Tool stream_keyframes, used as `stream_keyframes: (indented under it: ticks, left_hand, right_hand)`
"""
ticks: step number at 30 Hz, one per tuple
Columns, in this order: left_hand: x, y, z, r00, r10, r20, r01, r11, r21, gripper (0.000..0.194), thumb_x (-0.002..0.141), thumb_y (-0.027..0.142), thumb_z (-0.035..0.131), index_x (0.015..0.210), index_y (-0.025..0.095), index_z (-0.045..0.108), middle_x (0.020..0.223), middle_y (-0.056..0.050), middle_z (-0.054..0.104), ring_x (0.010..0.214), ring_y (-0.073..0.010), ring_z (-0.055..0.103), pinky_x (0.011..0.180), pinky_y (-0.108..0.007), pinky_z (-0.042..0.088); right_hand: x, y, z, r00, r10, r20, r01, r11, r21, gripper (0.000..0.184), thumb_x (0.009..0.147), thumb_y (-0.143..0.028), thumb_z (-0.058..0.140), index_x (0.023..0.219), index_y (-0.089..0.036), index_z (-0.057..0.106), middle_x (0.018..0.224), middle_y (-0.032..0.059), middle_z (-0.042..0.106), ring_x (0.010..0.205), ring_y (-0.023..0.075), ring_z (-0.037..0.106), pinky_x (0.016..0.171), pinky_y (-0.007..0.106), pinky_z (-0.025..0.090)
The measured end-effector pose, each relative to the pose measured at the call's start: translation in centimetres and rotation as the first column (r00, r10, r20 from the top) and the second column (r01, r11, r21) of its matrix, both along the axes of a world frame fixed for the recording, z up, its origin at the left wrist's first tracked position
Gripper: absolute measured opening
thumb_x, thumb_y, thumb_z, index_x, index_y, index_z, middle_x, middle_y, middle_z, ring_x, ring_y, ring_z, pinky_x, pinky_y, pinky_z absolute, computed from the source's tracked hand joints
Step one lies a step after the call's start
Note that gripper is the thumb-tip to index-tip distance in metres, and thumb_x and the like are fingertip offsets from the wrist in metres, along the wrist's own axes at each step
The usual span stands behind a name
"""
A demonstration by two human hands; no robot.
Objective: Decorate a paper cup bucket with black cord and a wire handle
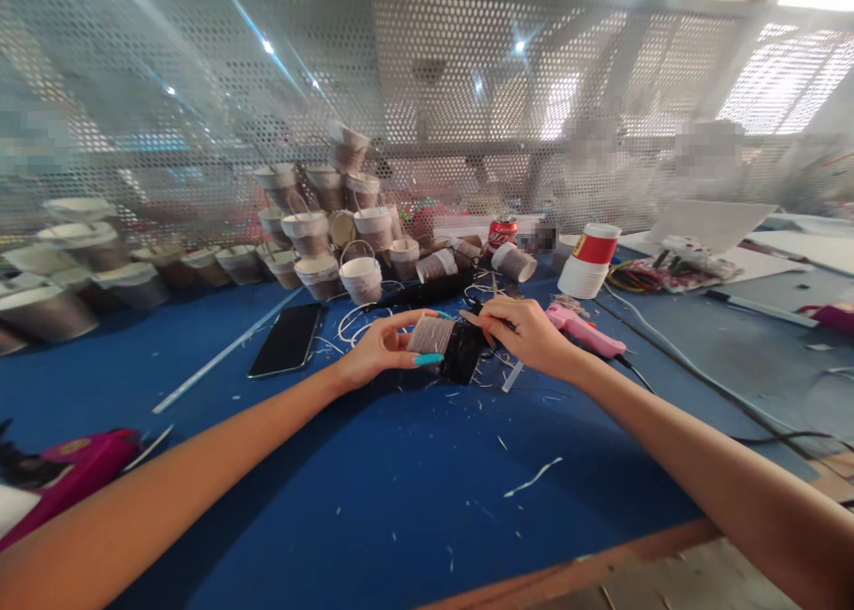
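Observation:
My left hand [377, 357] is closed around a cord-wrapped cup [432, 338] tipped on its side, fingers behind it and thumb across the front. Grey cord winds around the part near my palm, and a black band [462, 352] covers the part away from it. At the black end, my right hand [524, 330] pinches what looks like a strand of black cord [481, 318]. The fingertips there partly hide the strand. A pink glue gun [591, 330] lies just right of my right hand, and a clear glue stick [512, 376] rests below it.
Several small wrapped buckets [360, 276] are stacked at the back, with more [133, 283] at left. A phone [286, 341], a soda can [503, 233] and stacked paper cups [590, 261] stand or lie around. Scraps litter the blue table [374, 512]; cables run along the right.

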State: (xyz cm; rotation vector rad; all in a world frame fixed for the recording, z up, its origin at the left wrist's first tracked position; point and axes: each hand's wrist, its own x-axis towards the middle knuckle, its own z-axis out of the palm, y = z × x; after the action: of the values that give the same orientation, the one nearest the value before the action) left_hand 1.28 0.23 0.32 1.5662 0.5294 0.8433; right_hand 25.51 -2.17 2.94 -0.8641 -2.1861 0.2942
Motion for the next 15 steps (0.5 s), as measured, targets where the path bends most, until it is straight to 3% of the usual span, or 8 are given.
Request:
stream_keyframes:
  ticks: [15]
  left_hand:
    - [-0.08, 0.16, -0.12, 1.0, -0.012, -0.021, 0.012, 1.0, -0.001, 0.058, 0.061, 0.012, 0.074, 0.116, 0.021, 0.059, 0.105, -0.005, 0.066, 0.094, -0.0188, 0.06, 0.086, -0.033, 0.045]
  right_hand:
    - [-0.11, -0.04, -0.03, 0.999, -0.02, -0.026, 0.019, 0.999, -0.048, 0.035, 0.089, -0.028, 0.043, 0.055, -0.018, 0.048, 0.058, 0.0003, 0.052, 0.059, 0.0115, 0.048, 0.062, 0.025, 0.036]
